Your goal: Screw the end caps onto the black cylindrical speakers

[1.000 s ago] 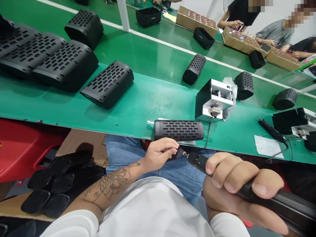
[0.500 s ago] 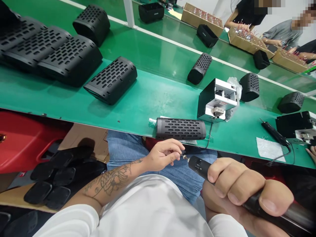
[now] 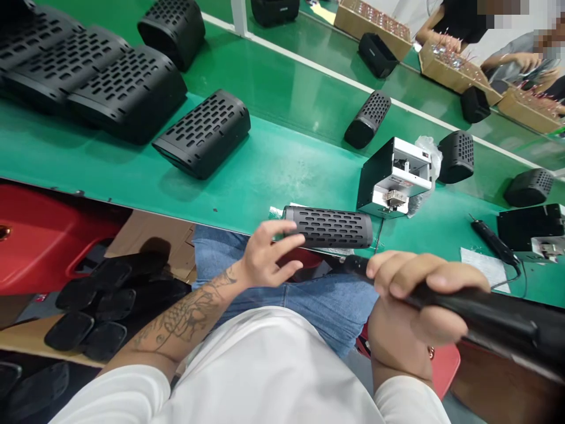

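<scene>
A black perforated speaker cylinder (image 3: 331, 226) lies along the near edge of the green belt (image 3: 273, 171). My left hand (image 3: 267, 254) is open, fingers spread, its fingertips just touching the cylinder's left end. My right hand (image 3: 415, 306) is wrapped around a black electric screwdriver (image 3: 485, 315), whose tip points left below the cylinder, over my lap.
A white and black screw feeder box (image 3: 395, 176) stands behind the cylinder. Several black perforated housings (image 3: 203, 132) lie on the belt at left. Another screwdriver (image 3: 492, 241) and a paper slip (image 3: 483, 262) lie at right. Black caps (image 3: 101, 306) fill a box at lower left. Other people work at cardboard trays (image 3: 454, 68) far right.
My left hand let go of the screwdriver tip, opened, and rose to the cylinder's left end. My right hand swung the screwdriver flatter and lower.
</scene>
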Tool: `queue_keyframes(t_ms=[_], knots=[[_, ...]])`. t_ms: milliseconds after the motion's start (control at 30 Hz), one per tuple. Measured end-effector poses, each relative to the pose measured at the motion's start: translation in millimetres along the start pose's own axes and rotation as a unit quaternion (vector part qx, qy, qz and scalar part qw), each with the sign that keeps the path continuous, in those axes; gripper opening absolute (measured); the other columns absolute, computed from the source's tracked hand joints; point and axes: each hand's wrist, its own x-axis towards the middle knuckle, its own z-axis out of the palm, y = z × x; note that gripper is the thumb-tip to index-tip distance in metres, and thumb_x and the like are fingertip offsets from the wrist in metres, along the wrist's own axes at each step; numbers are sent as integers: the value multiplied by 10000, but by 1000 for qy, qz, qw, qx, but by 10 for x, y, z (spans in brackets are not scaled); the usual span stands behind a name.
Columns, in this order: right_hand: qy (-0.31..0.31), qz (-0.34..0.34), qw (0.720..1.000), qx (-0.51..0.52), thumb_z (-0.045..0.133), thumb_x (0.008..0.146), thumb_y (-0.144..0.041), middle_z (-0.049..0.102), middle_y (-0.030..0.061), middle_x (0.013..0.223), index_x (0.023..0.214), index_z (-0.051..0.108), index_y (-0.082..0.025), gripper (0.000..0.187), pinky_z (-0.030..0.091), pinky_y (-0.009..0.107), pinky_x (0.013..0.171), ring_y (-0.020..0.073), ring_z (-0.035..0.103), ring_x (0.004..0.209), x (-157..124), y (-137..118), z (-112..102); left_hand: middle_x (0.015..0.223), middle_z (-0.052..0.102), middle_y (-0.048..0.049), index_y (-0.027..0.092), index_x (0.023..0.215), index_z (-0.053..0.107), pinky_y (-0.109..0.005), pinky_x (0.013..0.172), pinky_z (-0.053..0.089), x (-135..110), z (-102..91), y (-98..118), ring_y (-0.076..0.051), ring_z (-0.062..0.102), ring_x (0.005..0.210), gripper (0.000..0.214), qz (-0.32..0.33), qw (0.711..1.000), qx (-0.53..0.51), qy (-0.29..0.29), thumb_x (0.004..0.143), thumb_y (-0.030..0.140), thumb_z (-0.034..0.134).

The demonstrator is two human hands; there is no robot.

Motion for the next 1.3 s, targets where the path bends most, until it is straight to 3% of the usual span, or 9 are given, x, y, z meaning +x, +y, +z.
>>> queue_keyframes(t_ms=[100,167,300,400,633,900,1100,1300], knots=[[-32,-78,996,23,968,963,-512,702,-78,634,959,759,-286,308,629,327,516,138,624,434,311,206,53,1849,444,-286,252,1871,372,-756,1371,510,76,-66,-331,-525,483,1730,1186,-52,997,-4,-57,935,669,968],[-56,-89,994,25,960,965,-517,682,-90,608,926,740,-278,327,616,300,478,125,599,397,437,350,86,1901,353,-301,247,1918,231,-758,1414,457,135,-49,-484,-528,391,1793,1335,-71,991,-38,-102,904,623,1014],[-76,-79,993,35,968,950,-479,676,-90,594,884,708,-265,343,612,276,470,118,601,393,509,500,149,1829,476,-272,233,1892,292,-712,1442,451,196,19,-595,-496,479,1748,1280,-82,985,-81,-128,877,444,1043],[-95,-42,993,54,981,938,-421,669,-82,604,880,703,-250,332,616,277,484,117,605,410,537,530,184,1753,555,-251,208,1839,390,-678,1433,479,212,25,-587,-471,554,1685,1193,-85,985,-81,-129,858,402,1040],[-142,-18,988,51,984,923,-450,620,-94,576,850,658,-274,378,537,269,446,103,518,383,625,572,216,1675,616,-245,195,1790,428,-631,1349,572,264,-2,-618,-458,648,1577,1173,-46,990,-64,-122,820,404,1056],[-168,17,982,80,1041,868,-415,654,-73,578,872,737,-274,335,546,282,443,120,548,382,601,558,188,1648,637,-239,215,1770,420,-624,1328,594,265,24,-665,-460,674,1550,1152,-24,992,-44,-115,826,440,1039],[-192,25,975,113,1044,882,-429,612,-86,566,836,678,-265,403,506,249,430,99,511,382,650,606,200,1616,653,-237,203,1753,433,-628,1320,600,276,25,-671,-455,692,1527,1096,-5,993,-42,-109,862,479,1008],[-217,36,972,84,1020,899,-446,626,-85,577,837,650,-265,417,552,260,471,105,545,403,617,645,188,1619,655,-234,209,1757,417,-624,1327,598,265,35,-655,-453,689,1532,1118,-7,994,-33,-105,851,469,1018]])
